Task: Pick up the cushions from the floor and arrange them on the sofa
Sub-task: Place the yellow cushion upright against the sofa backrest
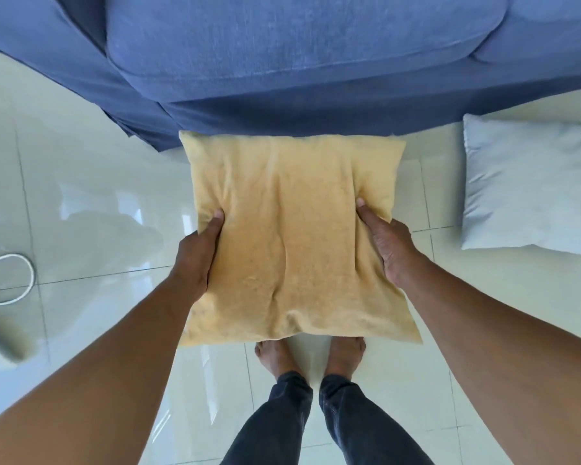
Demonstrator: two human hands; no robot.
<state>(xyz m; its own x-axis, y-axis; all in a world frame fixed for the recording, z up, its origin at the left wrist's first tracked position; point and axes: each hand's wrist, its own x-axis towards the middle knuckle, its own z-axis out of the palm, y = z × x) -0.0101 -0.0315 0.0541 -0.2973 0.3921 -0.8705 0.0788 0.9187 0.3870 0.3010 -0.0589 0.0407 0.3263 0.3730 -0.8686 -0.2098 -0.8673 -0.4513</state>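
**Yellow cushion lifted before the sofa**

Our left hand and right hand grip the square yellow fabric cushion by both sides, keeping it level above the floor, before the blue fabric sofa. The pale grey square cushion waits on the glossy tiled floor.

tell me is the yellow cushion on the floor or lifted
Lifted. The yellow cushion is gripped at its sides by the left hand and right hand, and it overlaps the feet standing below.

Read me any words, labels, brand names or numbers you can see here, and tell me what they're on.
None: no readable text on the yellow cushion, the white cushion, the blue sofa or the tiled floor.
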